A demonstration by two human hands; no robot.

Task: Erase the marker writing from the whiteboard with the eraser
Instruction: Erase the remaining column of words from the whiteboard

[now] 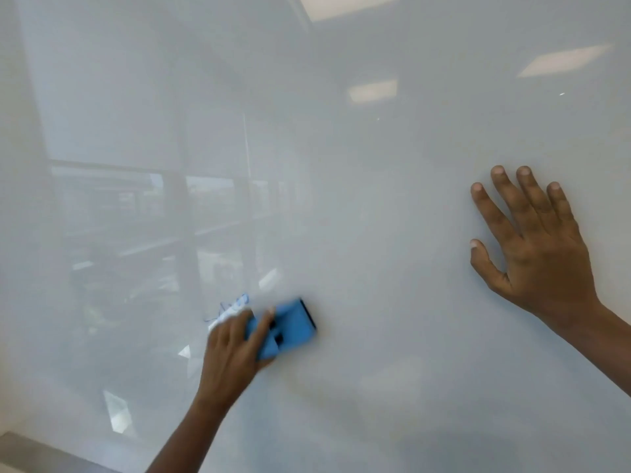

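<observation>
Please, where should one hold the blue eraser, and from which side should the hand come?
I would grip the eraser across its blue back, coming from the room side; its dark felt edge lies toward the whiteboard. The left hand holds it so.

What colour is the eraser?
The eraser is bright blue with a black edge, seen in the head view.

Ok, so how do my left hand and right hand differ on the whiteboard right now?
The left hand grips the blue eraser, fingers curled round it; the right hand holds nothing, fingers straight and spread. The left hand is low, beside the blue writing; the right hand is higher, on bare whiteboard. The left hand is motion-blurred; the right hand sharp. Both reach up from bare forearms.
</observation>
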